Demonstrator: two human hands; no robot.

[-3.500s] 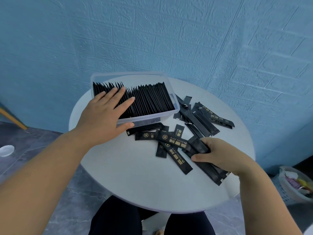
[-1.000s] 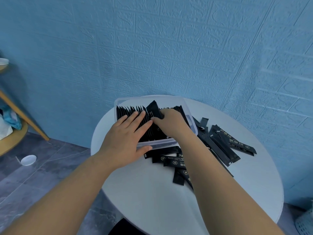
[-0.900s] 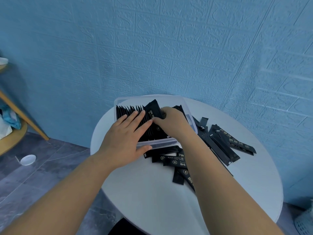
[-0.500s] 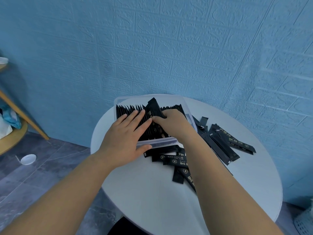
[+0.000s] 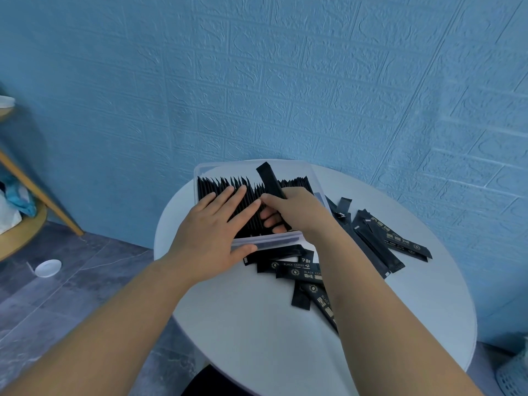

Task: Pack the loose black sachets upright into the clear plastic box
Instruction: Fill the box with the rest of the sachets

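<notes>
Gripping one black sachet w/ thumb and curled fingers, the right hand holds it over the clear plastic box. The sachet's upper end sticks up above the packed row, tilted toward the box's back left; its lower end is hidden behind the hand. Left hand lies flat, fingers straight and spread, on the tops of the upright sachets in the box's left part, thumb against the front wall; it holds nothing. Box sits at the far side of a round white table, approx. full front to back. Loose sachets lie flat just in front of the box, partly under the right forearm; another bunch lies to the box's right. Bkgd: blue brick-pattern wall, grey floor w/ small white dish at left.
</notes>
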